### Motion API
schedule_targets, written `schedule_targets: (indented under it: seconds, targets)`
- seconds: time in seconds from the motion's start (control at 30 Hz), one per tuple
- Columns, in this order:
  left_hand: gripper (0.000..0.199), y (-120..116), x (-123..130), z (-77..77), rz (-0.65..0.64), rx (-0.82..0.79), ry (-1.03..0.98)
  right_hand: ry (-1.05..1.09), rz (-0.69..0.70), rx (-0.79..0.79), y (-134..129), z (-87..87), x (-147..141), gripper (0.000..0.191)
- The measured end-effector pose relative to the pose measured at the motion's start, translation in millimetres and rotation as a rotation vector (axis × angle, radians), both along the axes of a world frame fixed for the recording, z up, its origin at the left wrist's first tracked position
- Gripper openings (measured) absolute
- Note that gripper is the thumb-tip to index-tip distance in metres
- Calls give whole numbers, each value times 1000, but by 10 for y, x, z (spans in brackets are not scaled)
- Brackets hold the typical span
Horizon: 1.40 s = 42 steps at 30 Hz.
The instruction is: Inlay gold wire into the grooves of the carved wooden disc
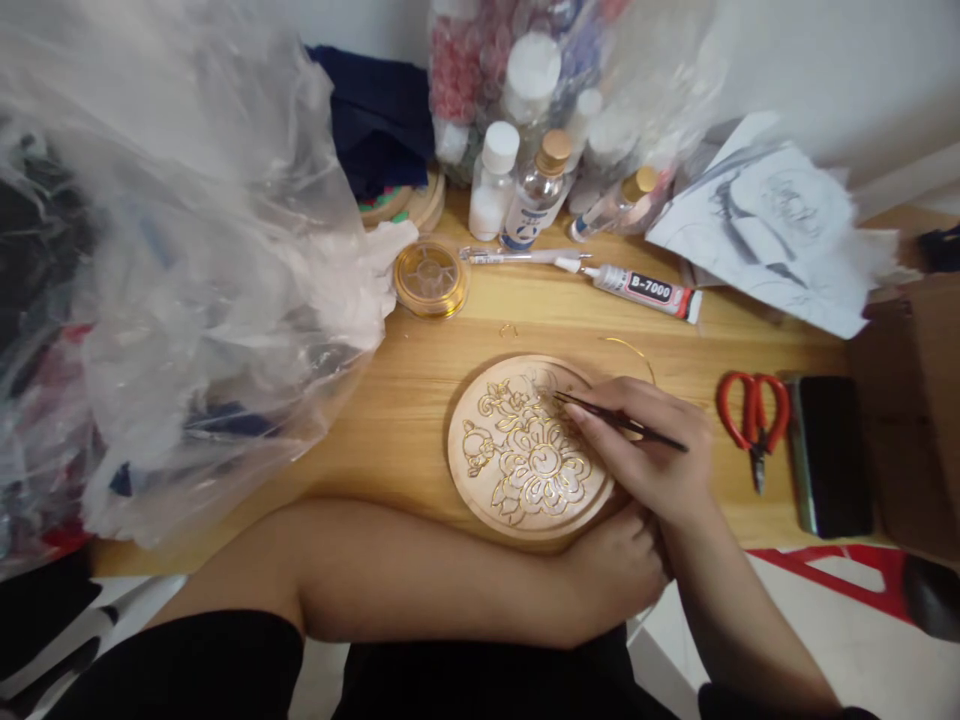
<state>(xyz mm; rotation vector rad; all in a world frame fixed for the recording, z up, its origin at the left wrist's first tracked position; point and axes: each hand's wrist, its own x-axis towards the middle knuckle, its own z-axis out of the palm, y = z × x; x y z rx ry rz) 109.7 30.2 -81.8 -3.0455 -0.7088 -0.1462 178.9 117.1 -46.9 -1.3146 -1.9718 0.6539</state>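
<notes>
A round wooden board [466, 487] lies on the table, with a flower pattern outlined in gold wire on its face. My right hand [660, 440] is closed around black tweezers [622, 417], whose tips touch or hover just above the upper right part of the pattern. My left forearm crosses in front of the board. At its lower right edge, my left hand [619, 565] is curled closed under my right wrist; whatever its fingers may hold is hidden. A loose length of gold wire [630, 346] sticks out behind my right hand.
A spool of gold wire [430, 278], a pen [517, 257] and a B-7000 glue tube [645, 290] lie behind the board. Small bottles [534, 195] stand further back. Red-handled pliers [756, 425] and a phone [831, 455] are right. A large plastic bag [202, 270] fills the left.
</notes>
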Motion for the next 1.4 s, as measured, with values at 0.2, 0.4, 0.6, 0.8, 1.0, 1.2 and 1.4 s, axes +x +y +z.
schedule_targets:
  seconds: [0.2,0.4,0.6,0.8,1.0,1.2,1.4]
  targets:
    - [47,18,-52,22,-69,46,-27,324,-239,-158,50,-1,13,4]
    - [43,-3,-44,37,-29,107,-31,463,-280,-182,74,-36,48,5]
    - [45,-45,-19,-16,2,141,-17,458,-255,-184,177,153,143,9]
    - [45,-62,-17,-57,36,134,-97,325,-65,-74,447,288,-10,8]
    - [42,-35,-20,-58,24,65,-187,277,71,-135,655,-61,-204,7]
    - [40,-16,-19,-71,52,41,-257,238,69,-171,706,-192,-186,11]
    - [42,0,-31,-59,28,25,-235,225,30,-152,701,-221,-230,9]
